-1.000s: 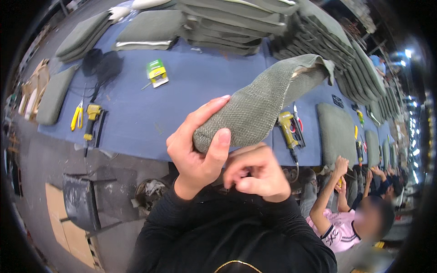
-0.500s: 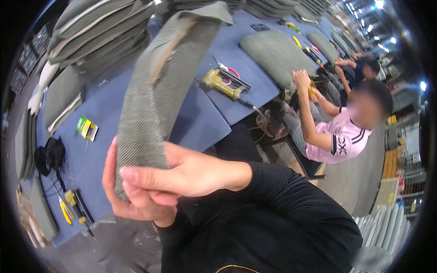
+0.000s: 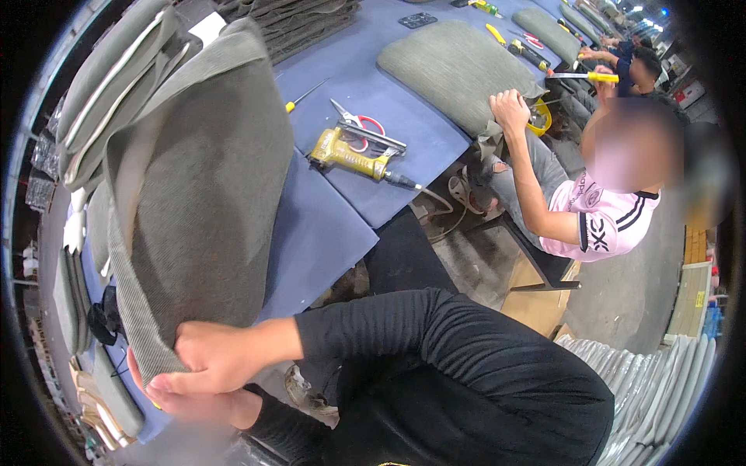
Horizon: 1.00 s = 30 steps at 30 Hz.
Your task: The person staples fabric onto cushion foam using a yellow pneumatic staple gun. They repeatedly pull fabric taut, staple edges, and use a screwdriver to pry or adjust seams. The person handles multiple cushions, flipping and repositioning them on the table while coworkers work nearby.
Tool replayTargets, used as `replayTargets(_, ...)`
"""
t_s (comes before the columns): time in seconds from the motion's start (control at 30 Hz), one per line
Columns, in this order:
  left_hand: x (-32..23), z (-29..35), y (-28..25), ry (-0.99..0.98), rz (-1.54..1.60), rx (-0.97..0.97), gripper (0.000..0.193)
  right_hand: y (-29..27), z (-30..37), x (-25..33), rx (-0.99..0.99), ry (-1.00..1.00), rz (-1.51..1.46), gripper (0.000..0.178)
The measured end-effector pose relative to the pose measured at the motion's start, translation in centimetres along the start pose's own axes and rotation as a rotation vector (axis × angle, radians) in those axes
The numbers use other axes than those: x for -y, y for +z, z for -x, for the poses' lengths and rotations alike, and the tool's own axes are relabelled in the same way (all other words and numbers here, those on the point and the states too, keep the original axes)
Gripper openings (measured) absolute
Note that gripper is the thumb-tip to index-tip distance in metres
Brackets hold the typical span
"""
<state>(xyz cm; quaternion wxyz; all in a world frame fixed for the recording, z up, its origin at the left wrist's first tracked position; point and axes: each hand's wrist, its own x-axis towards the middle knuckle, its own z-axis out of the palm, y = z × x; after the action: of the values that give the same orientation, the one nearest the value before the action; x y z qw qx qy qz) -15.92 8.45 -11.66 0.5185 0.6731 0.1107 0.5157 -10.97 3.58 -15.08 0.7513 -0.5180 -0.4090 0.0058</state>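
A large grey-green ribbed fabric cushion cover [image 3: 214, 186] stands up in front of me, its lighter border folded along the left side. My right hand [image 3: 221, 359] is closed on its lower corner, thumb pressed against the border. Just below, my left hand [image 3: 198, 405] grips the same corner from beneath; it is blurred and its fingers are partly hidden behind the cloth. On the blue table to the right of the cover lie an olive-yellow staple gun [image 3: 350, 155] with an air hose, red-handled scissors [image 3: 364, 128] and a yellow-handled pointed tool [image 3: 305, 95].
To the right, a seated person in a pink shirt [image 3: 594, 217] holds a yellow-handled screwdriver [image 3: 590, 76] beside a grey-green cushion [image 3: 458, 74]. Stacked covers [image 3: 299, 31] stand at the back. Wrapped grey panels [image 3: 645, 396] are piled at the lower right.
The cover has swung from nearly edge-on to showing its broad, dark face. Both hands have moved down and left, still gripping its corner. The neighbouring person's screwdriver now shows clearly.
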Motion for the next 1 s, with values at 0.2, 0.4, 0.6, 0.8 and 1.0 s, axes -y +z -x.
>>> replayTargets(0.2,1.4,9.3,1.0,0.045,-0.167,0.510,0.036,-1.3,-1.9,0.7,0.037,0.113,-0.066,0.075)
replayTargets(0.4,6.7,17.7,0.2,-0.130,-0.472,1.280,0.023,-0.7,-3.4,-0.4,0.049,0.102,-0.156,0.071)
replayTargets(0.6,11.7,16.3,13.7,0.297,-0.235,1.343,0.016,1.8,-7.0,-3.4,-0.078,0.146,-0.055,0.059)
replayTargets(0.8,19.0,13.1,35.0,0.481,-0.171,1.224,0.042,2.6,-9.9,-5.2,-0.015,0.018,-0.175,0.059)
replayTargets(1.0,29.8,13.1,46.1,0.445,-1.111,0.963,0.054,-4.9,-8.7,-5.9,0.035,0.089,-0.051,0.060)
